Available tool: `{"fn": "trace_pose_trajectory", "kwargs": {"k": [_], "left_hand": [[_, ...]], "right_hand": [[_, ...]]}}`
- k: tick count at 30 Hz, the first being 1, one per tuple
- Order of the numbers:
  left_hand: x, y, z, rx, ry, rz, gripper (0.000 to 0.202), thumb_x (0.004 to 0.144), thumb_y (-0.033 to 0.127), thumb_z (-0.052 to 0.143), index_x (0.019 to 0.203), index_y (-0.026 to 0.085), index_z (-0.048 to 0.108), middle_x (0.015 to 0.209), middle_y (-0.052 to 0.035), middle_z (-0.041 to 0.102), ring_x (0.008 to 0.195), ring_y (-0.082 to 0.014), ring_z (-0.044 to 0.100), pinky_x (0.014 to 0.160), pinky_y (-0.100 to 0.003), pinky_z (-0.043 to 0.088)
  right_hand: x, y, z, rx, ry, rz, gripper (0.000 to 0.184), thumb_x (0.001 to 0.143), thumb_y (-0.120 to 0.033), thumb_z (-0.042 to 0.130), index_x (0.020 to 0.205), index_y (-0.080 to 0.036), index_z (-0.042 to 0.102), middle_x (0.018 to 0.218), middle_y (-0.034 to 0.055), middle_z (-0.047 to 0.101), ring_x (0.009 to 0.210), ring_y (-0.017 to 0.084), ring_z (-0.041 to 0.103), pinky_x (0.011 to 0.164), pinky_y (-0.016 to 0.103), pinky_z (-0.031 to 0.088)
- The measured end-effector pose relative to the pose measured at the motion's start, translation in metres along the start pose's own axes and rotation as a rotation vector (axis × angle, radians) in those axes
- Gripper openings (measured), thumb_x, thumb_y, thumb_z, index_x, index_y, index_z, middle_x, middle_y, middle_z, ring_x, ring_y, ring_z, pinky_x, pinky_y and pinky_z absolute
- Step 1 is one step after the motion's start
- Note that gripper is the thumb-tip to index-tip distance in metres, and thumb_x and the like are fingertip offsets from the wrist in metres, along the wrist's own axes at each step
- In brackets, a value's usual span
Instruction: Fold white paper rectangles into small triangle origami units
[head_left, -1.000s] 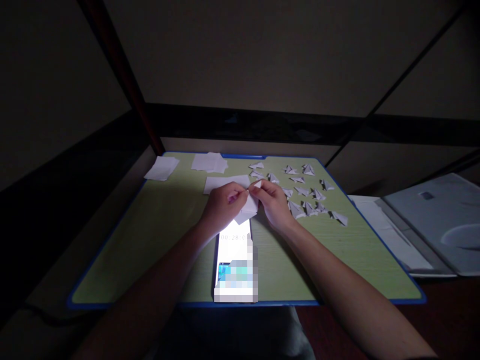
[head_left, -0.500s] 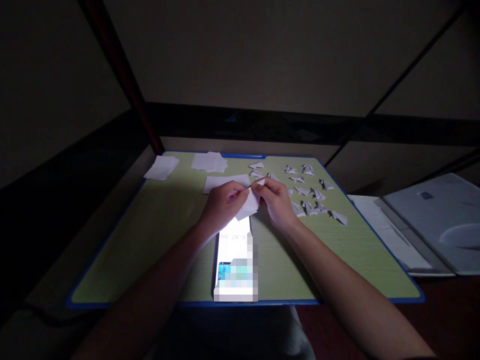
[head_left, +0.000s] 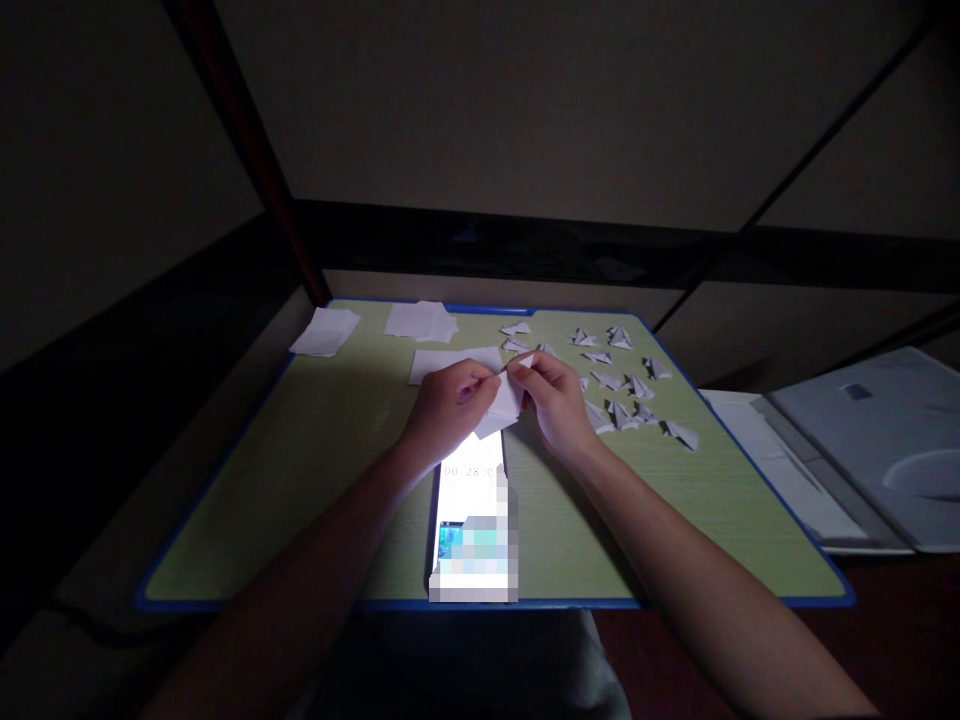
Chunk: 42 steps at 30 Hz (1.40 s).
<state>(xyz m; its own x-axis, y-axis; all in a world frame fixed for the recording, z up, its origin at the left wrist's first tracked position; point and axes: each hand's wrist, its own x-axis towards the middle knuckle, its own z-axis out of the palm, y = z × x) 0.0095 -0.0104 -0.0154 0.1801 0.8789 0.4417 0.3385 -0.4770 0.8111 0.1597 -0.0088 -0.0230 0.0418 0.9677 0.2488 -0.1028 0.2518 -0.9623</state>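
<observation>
Paper [head_left: 508, 399] is sitting between my left hand [head_left: 448, 405] and my right hand [head_left: 559, 402], both pinching it toward its far side. Its near part is overlapping the far end of the phone [head_left: 472, 495] in my view; folded pieces [head_left: 639, 386] are lying rightward on the table [head_left: 300, 480].

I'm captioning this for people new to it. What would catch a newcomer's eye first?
Probably the glowing phone at the near edge of the green tabletop, the brightest thing in a dim scene. Near its far end, the left hand and right hand hold white paper; small folded paper pieces lie scattered toward the right.
</observation>
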Motion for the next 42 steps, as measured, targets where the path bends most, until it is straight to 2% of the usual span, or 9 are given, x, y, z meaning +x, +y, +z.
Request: {"fn": "trace_pose_trajectory", "kwargs": {"k": [14,23,33,42], "left_hand": [[-0.0001,-0.0004,-0.0011,0.032,-0.019,0.018,0.018,0.085,0.024,0.056,0.069,0.017,0.061,0.063,0.001,0.062,0.058,-0.0109,0.054,0.054,-0.023,0.039],[0.0003,0.0026,-0.0007,0.002,-0.023,-0.008,0.015,0.082,0.022,0.056,0.068,0.017,0.06,0.064,0.0008,0.064,0.058,-0.0109,0.056,0.055,-0.022,0.042],[-0.001,0.0013,-0.0004,-0.003,-0.006,0.012,0.014,0.083,0.022,0.058,0.07,0.017,0.062,0.066,-0.0006,0.067,0.059,-0.0113,0.058,0.056,-0.022,0.045],[0.0001,0.0012,-0.0013,0.024,-0.008,0.022,0.016,0.083,0.022,0.057,0.069,0.017,0.062,0.062,0.0005,0.065,0.056,-0.0109,0.056,0.053,-0.022,0.04]], "right_hand": [[-0.0008,-0.0011,0.0011,-0.048,-0.004,-0.012,0.019,0.075,-0.035,0.066,0.065,-0.02,0.061,0.054,-0.005,0.05,0.049,0.009,0.04,0.047,0.025,0.029],[0.0011,-0.0009,0.0,-0.012,0.015,0.047,0.018,0.071,-0.033,0.067,0.061,-0.02,0.062,0.051,-0.005,0.049,0.049,0.01,0.039,0.047,0.025,0.028],[0.0,0.0047,-0.0034,0.015,-0.083,0.041,0.016,0.073,-0.034,0.073,0.071,-0.02,0.066,0.059,-0.0044,0.054,0.053,0.01,0.043,0.049,0.025,0.03],[0.0002,0.0053,-0.0037,0.017,-0.083,0.062,0.019,0.073,-0.036,0.075,0.069,-0.018,0.067,0.058,-0.004,0.055,0.053,0.01,0.043,0.05,0.024,0.029]]}}
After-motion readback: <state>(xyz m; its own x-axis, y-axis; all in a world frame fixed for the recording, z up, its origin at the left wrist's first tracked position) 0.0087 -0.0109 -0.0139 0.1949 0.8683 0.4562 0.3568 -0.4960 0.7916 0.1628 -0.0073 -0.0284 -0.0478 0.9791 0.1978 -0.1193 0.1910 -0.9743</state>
